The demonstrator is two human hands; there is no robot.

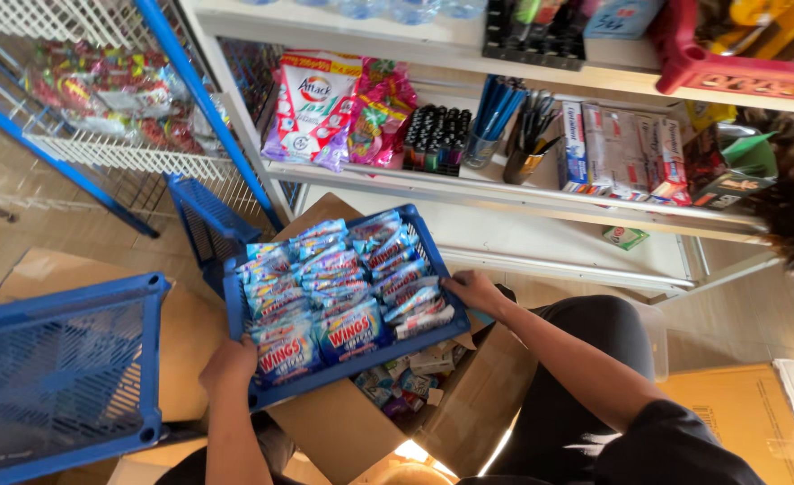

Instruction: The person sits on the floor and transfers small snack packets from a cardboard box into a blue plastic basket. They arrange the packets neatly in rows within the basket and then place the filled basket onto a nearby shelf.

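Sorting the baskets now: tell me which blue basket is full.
The blue basket held by the left hand and right hand, packed with sachets. The other blue basket, at left, holds nothing.

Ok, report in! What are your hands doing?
Left hand and right hand gripping blue basket. Full of sachet packets. Open cardboard box underneath.

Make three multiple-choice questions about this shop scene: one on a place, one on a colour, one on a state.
1. Where is the tray of packets?
A. on the shelf
B. above an open cardboard box
C. on the floor

2. What colour is the tray?
A. blue
B. red
C. white

3. How is the tray held?
A. by one hand
B. by nobody
C. by both hands

Answers:
1. B: the cardboard box lies open right under it.
2. A: its plastic rim is blue.
3. C: the left hand grips the near edge, and the right hand holds the right edge.
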